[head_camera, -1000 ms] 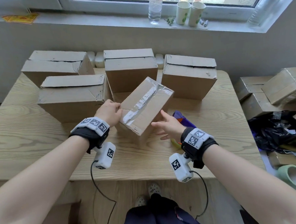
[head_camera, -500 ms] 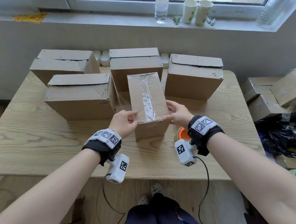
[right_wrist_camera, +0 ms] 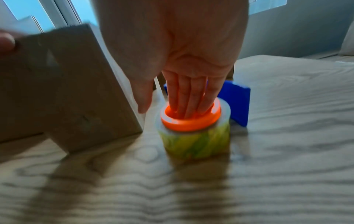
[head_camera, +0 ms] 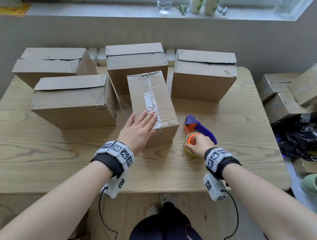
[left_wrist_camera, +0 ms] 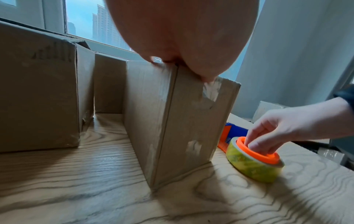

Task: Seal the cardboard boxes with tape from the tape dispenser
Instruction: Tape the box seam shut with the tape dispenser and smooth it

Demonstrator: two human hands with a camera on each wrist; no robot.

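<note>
A narrow cardboard box [head_camera: 153, 101] with clear tape down its top stands lengthwise at the table's middle. My left hand [head_camera: 143, 124] lies flat on its near top end, fingers straight; the left wrist view shows the palm [left_wrist_camera: 182, 30] on the box's top edge [left_wrist_camera: 182, 121]. Just right of the box lies the purple-and-orange tape dispenser [head_camera: 196, 130] with its yellowish roll [left_wrist_camera: 252, 165]. My right hand [head_camera: 197, 147] has its fingers [right_wrist_camera: 187, 98] hooked into the roll's orange core [right_wrist_camera: 191, 121], thumb outside.
Several more cardboard boxes, with dark open seams, stand behind and to the left [head_camera: 74, 102], [head_camera: 136, 66], [head_camera: 203, 75] on the wooden table [head_camera: 45, 153]. Taped boxes [head_camera: 290, 91] and a black bag [head_camera: 301, 136] lie on the floor to the right. A bottle and cups stand on the windowsill.
The taped box, held tilted by both hands, now stands on the table. My right hand left it and went to the tape dispenser; my left hand flattened on top.
</note>
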